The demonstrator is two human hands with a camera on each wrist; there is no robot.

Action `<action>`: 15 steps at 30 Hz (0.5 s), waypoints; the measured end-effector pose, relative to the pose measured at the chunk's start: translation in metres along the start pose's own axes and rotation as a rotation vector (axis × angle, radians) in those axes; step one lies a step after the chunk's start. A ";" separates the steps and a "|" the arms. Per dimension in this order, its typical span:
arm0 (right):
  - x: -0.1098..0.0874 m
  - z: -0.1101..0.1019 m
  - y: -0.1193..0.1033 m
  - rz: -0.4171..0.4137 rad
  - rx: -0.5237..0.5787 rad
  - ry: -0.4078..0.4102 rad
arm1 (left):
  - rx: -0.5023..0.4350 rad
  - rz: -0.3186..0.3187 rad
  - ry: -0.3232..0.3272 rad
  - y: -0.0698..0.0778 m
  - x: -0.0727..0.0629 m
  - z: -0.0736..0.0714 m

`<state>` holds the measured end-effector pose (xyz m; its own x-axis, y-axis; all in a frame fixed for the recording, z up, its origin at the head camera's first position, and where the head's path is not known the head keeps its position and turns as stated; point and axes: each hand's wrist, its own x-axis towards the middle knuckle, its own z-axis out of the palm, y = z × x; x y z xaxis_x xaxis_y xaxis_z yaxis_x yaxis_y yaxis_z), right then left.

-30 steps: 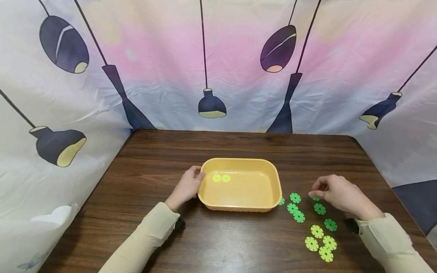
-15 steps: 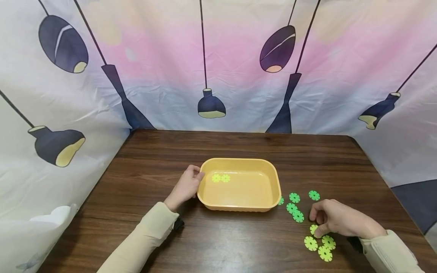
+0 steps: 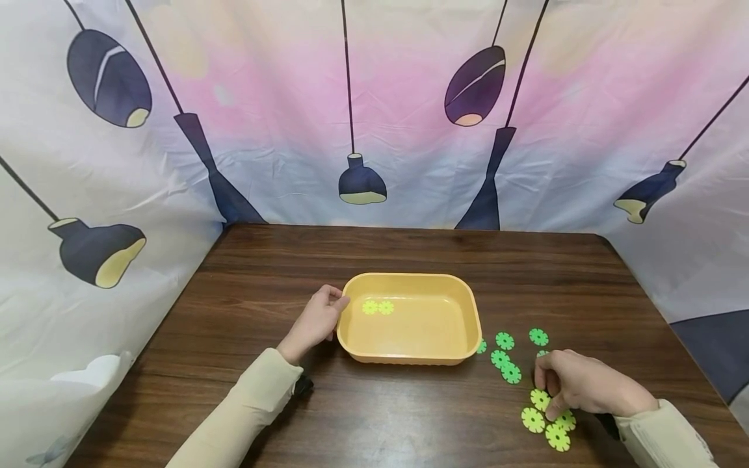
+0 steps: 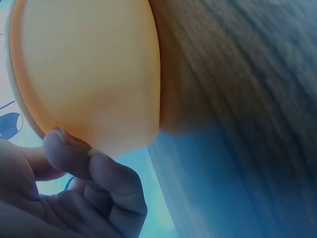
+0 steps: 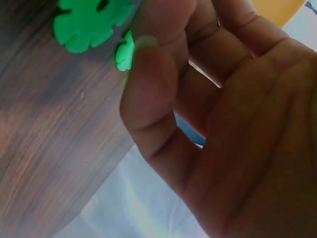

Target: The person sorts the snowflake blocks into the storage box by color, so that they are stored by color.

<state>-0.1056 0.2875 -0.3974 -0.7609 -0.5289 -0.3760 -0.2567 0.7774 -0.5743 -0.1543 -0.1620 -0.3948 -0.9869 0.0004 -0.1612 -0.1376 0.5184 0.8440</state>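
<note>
My left hand (image 3: 313, 324) grips the left rim of a yellow plastic tray (image 3: 409, 359), thumb over the edge and fingers outside. The left wrist view has the curled fingers (image 4: 119, 183) by the tray wall (image 4: 99, 79). Inside the tray lie two yellow notched discs (image 3: 378, 307). My right hand (image 3: 593, 383) hovers low over the loose discs, fingers bent, thumb and forefinger apart in the head view. Close below it are yellow-green notched discs (image 3: 558, 437) and a partly hidden green disc (image 3: 541, 354). In the right wrist view, a green disc (image 5: 91, 22) lies beyond the fingertips.
Several more green discs (image 3: 505, 340) lie right of the tray, one partly behind its corner. All stand on a dark wooden table (image 3: 269, 273). A cloth printed with hanging lamps (image 3: 363, 182) surrounds the back and sides.
My right hand has come from the farthest green disc toward the front, over the yellow-green group, and shifted slightly since. That farthest disc stays on the table. My left hand keeps its hold on the tray.
</note>
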 end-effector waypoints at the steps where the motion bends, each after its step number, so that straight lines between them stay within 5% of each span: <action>1: 0.000 0.000 0.000 0.004 -0.001 0.003 | -0.004 0.004 0.001 -0.001 0.000 0.000; 15: 0.003 0.004 -0.002 -0.005 -0.037 0.040 | -0.084 0.021 -0.002 -0.003 0.002 -0.001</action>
<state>-0.1050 0.2837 -0.4002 -0.7828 -0.5190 -0.3433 -0.2813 0.7873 -0.5487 -0.1557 -0.1647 -0.3967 -0.9896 0.0122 -0.1436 -0.1233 0.4443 0.8874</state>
